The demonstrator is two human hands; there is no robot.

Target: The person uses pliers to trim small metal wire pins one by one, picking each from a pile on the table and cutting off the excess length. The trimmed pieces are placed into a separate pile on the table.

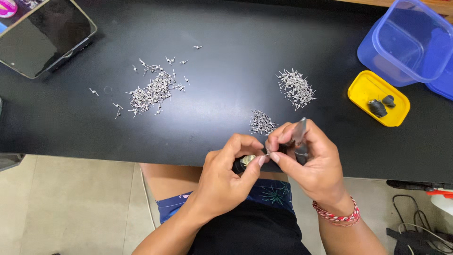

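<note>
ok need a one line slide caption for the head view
Left hand and right hand pinch a small metal part over a black table, beside piles of metal pins.

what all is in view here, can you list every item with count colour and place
small metal pins: three heaps, too many to count, silver; large scattered one left of centre, second right of centre, third just above the hands
table: one, black, fills upper frame
phone: one, dark screen, top left corner
plastic container: one, clear blue, top right
lid: one, yellow, below the container, holding two small dark pieces
cables: dark, floor at bottom right
left hand: pinches a small dark part at the table edge
right hand: holds a metal tool, red and white wristband
</note>
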